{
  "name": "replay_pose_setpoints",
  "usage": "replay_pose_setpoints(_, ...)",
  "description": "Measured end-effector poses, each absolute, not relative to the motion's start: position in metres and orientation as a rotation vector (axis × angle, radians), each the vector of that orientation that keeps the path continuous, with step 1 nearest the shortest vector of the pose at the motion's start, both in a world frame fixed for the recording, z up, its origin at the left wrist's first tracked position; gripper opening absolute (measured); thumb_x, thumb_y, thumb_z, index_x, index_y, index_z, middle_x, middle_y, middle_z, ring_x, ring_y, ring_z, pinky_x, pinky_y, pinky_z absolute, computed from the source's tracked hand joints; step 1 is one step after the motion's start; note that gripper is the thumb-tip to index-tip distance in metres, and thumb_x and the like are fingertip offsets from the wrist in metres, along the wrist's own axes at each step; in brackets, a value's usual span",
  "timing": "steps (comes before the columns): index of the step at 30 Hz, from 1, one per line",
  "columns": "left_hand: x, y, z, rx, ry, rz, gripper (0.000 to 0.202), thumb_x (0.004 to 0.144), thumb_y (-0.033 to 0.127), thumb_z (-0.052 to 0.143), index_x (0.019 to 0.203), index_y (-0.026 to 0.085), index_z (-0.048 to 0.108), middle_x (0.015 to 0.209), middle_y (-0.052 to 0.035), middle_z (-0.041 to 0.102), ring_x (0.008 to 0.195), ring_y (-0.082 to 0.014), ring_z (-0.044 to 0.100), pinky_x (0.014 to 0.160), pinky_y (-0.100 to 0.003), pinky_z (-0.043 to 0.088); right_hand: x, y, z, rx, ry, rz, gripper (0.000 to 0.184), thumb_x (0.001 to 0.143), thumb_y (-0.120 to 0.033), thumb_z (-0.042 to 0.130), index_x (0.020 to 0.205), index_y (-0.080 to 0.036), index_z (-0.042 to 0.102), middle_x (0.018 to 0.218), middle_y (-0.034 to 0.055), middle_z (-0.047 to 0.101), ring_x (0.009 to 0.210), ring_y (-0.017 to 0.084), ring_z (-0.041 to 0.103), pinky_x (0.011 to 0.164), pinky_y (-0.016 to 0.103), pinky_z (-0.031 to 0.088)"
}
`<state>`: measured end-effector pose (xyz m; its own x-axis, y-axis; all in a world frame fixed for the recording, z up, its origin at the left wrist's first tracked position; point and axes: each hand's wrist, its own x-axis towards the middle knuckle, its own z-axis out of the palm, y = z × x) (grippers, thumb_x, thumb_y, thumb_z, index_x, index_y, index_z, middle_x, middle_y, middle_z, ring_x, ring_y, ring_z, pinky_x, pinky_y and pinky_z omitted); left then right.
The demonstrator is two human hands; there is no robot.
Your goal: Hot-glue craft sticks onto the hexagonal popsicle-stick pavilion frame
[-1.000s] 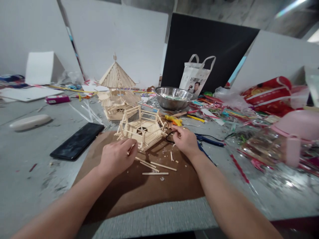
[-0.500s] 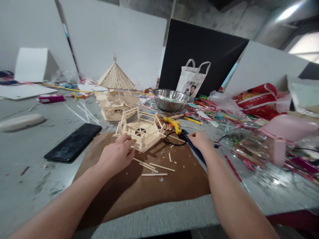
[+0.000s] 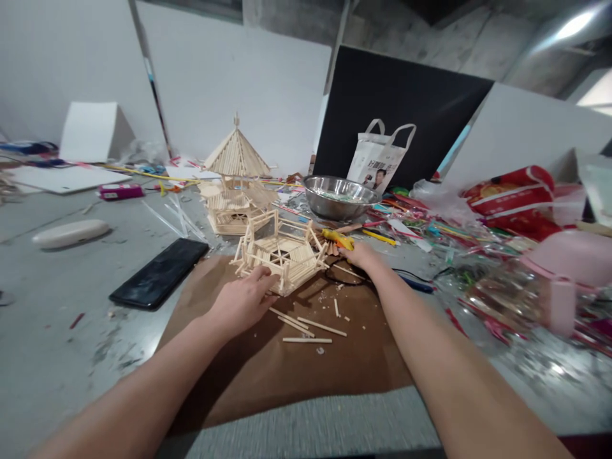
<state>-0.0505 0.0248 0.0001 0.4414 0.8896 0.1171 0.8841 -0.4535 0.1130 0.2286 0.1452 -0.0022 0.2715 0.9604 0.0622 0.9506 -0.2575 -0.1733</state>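
A hexagonal model of thin wooden sticks [image 3: 296,274], with low railings, sits on a brown sheet [image 3: 344,370]. My left hand [image 3: 246,293] is at its front left edge, with fingers bent against the front railing. Just right of the model, my right hand [image 3: 359,255] is closed around the back of a yellow glue gun [image 3: 338,240], its fingers partly hidden. A black cord loops below that hand. Several loose sticks [image 3: 307,340] and small scraps lie in front of the model. A blue-handled tool [image 3: 415,284] rests to the right, partly behind my right forearm.
Behind stands a stick pavilion with a pointed roof [image 3: 236,153]. A metal bowl [image 3: 339,199] and a white bag [image 3: 380,156] are farther back. A black phone [image 3: 160,273] lies left, a pink-lidded container [image 3: 561,280] right, amid heaped craft scraps.
My right hand has left the blue-handled tool, which now lies farther right, and has moved to the yellow glue gun. My left hand stays at the model's front. The view has shifted slightly left.
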Motion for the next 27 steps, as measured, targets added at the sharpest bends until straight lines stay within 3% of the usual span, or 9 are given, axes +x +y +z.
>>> replay_pose_setpoints(4,-0.05,0.023,0.003,2.649,1.602,0.272,0.031,0.08,0.033,0.033,0.109,0.026,0.043,0.114,-0.0045,0.044,0.081,-0.0168,0.056,0.063,-0.028,0.044,0.227,0.156,-0.006,-2.275,-1.73,0.127,0.037,0.065,-0.036,0.053,0.092,-0.012,0.06,0.097,0.0158,0.06,0.092,0.027,0.054,0.073,0.035,0.038)
replay_pose_setpoints(9,-0.05,0.024,0.003,2.664,1.585,0.298,0.03,0.081,0.033,0.032,0.107,0.026,0.045,0.112,-0.0044,0.045,0.08,-0.0167,0.057,0.06,-0.027,0.044,0.228,0.145,0.005,-2.092,-1.546,0.238,0.024,0.062,-0.025,0.051,0.081,-0.014,0.059,0.084,0.0109,0.062,0.082,0.025,0.056,0.067,0.031,0.04)
replay_pose_setpoints(15,-0.05,0.026,-0.001,2.691,1.58,0.328,0.029,0.081,0.032,0.033,0.105,0.025,0.046,0.111,-0.0043,0.045,0.08,-0.0166,0.057,0.061,-0.027,0.044,0.237,0.11,0.035,-1.795,-1.317,0.561,0.013,0.06,-0.023,0.049,0.071,-0.017,0.047,0.057,0.0002,0.052,0.049,0.011,0.052,0.048,0.023,0.042)
replay_pose_setpoints(18,-0.051,0.027,-0.003,2.701,1.581,0.347,0.028,0.08,0.031,0.034,0.105,0.026,0.046,0.11,-0.0036,0.046,0.079,-0.0167,0.057,0.061,-0.028,0.044,0.237,0.087,0.047,-1.629,-1.28,0.748,0.012,0.059,-0.023,0.049,0.067,-0.018,0.042,0.05,-0.0032,0.046,0.045,0.01,0.048,0.047,0.023,0.043)
replay_pose_setpoints(27,-0.049,0.026,-0.002,2.65,1.666,0.299,0.03,0.079,0.037,0.035,0.106,0.028,0.047,0.114,-0.0032,0.045,0.079,-0.0163,0.057,0.06,-0.026,0.043,0.221,0.032,0.041,-1.3,-1.372,1.484,0.023,0.063,-0.036,0.057,0.077,-0.018,0.053,0.061,-0.0001,0.058,0.046,0.01,0.053,0.045,0.024,0.044)
